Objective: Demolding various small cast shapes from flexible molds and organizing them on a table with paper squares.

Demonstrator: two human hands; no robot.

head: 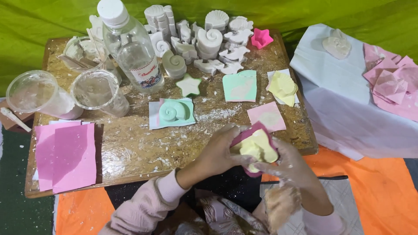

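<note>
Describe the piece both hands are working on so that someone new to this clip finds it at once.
Start at the wooden board dusted with white powder and go to its near right edge. There the left hand and right hand hold a pink mold filled with a pale yellow cast. Unlike the other pieces, which lie on the board, this one is held up.

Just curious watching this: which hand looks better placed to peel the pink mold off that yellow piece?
Probably the right hand: its fingers curl over the pink mold rim, while the left hand cradles it from the side.
</note>
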